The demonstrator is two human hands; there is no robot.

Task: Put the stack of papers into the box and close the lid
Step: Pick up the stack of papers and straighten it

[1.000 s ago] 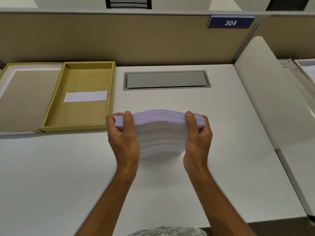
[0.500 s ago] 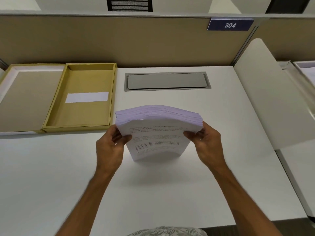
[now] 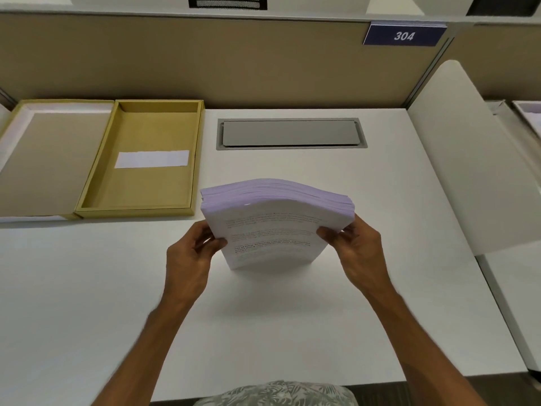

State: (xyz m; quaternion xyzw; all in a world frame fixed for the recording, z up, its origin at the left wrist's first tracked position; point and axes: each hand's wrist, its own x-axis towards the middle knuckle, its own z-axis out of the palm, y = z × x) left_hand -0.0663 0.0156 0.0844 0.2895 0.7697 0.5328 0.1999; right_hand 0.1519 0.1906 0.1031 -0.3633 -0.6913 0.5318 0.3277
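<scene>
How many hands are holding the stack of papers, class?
2. The left hand grips the stack of papers at its left edge, the right hand at its right edge. None hidden.

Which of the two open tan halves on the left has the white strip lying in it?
The right-hand half, the deeper box tray beside the flat lid; white strip lies across its floor.

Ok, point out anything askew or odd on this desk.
Only the stack of papers: it stands on its lower edge on the desk, bowed, its top edges fanned unevenly, held by the left hand and right hand. The box lies open with a white slip inside.
</scene>
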